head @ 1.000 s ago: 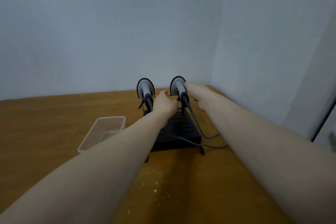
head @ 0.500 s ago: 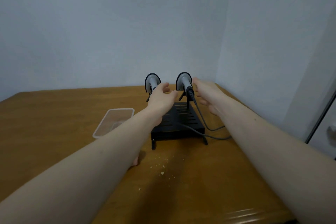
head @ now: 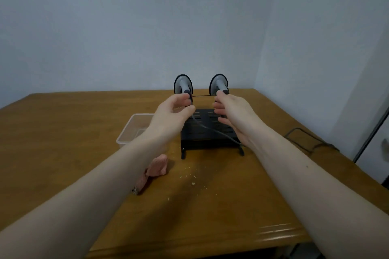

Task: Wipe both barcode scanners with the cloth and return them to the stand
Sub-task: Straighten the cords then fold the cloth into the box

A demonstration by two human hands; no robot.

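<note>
On the left, a clear tray (head: 134,130) is seen on the table (head: 63,132), just beside the left forearm. Nearer the camera, the pink cloth (head: 155,169) lies crumpled on the table, in no hand, partly hidden by that forearm. The left arm is stretched forward across the table, and the left hand (head: 172,111) is raised to the left scanner (head: 182,85). Its thumb and fingers are curled in a narrow grip at the dark handle just under the grey head; the handle looks pinched, though the contact is partly hidden by the fingers. A grey cable (head: 210,130) is seen running down from that hand across the black stand (head: 208,132). Both scanners are seated upright on the stand, heads up, side by side. The right scanner (head: 219,84) is met by the right hand (head: 233,115), whose thumb tip reaches up to the base of its handle. The other fingers are held loosely bent, spread toward the stand; whether anything is gripped cannot be told. The right arm is extended forward alongside the stand. Crumbs (head: 193,183) are scattered in front of the stand. Far right, a second cable (head: 305,139) is looped on the table.
</note>
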